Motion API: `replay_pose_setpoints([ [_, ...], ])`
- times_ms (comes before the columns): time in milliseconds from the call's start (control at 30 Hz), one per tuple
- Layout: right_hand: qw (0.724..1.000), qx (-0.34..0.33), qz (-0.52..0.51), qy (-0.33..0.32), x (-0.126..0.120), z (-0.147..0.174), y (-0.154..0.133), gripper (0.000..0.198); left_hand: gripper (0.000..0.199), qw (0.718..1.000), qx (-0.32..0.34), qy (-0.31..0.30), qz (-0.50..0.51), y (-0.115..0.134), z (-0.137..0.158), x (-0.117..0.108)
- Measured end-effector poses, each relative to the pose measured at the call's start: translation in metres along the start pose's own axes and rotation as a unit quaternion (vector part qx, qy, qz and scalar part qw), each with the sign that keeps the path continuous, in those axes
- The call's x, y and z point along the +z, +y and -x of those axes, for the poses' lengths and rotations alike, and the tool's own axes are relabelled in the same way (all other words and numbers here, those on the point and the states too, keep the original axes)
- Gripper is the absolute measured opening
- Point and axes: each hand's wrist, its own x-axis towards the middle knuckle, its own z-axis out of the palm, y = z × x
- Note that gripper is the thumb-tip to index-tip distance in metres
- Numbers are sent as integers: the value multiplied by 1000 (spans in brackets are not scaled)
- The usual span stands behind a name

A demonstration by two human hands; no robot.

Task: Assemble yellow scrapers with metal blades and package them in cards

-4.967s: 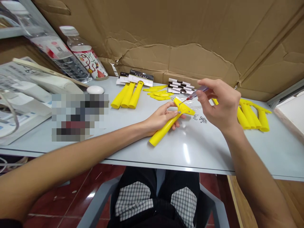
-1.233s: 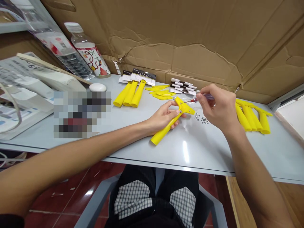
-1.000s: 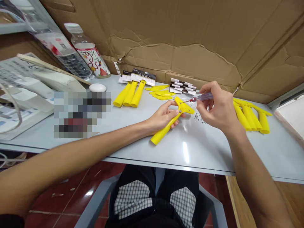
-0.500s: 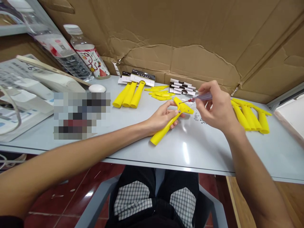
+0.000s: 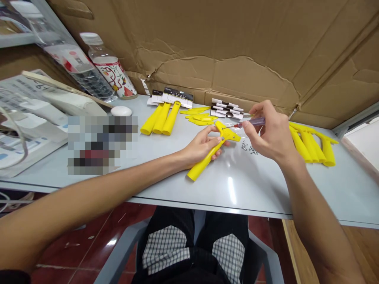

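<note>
My left hand is closed round the neck of a yellow T-shaped scraper, whose round handle slants toward me. In my right hand is a screwdriver with a clear purplish handle, gripped between thumb and fingers. Its thin shaft points left, and the tip meets the scraper head near a screw hole. Another screw shows at the head's right end. Below the right hand lie small loose screws and a cluster of nuts or screws, too small to tell apart.
Several yellow blade-shaped plates lie behind the scraper, beside folded black-and-white cards. Carded yellow handles stand left; more yellow scrapers lie right. Bottles, a white mouse and a blurred patch are further left. Cardboard walls the back.
The screwdriver has shifted very slightly, and the fingers of my right hand have changed position on its handle. My left hand and the scraper have hardly moved.
</note>
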Motion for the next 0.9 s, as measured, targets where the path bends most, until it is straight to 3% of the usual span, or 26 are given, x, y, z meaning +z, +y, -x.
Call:
replay_pose_setpoints([
  [200, 998, -50, -20, 19, 3, 1, -1, 12, 28, 1000, -3, -2, -1, 0, 0, -1],
  [567, 998, -25, -28, -42, -2, 2, -1, 12, 29, 1000, 1, 6, 4, -1, -1, -2],
  [900, 1000, 14, -6, -6, 1, 1, 3, 24, 23, 1000, -4, 7, 6, -1, -1, 0],
])
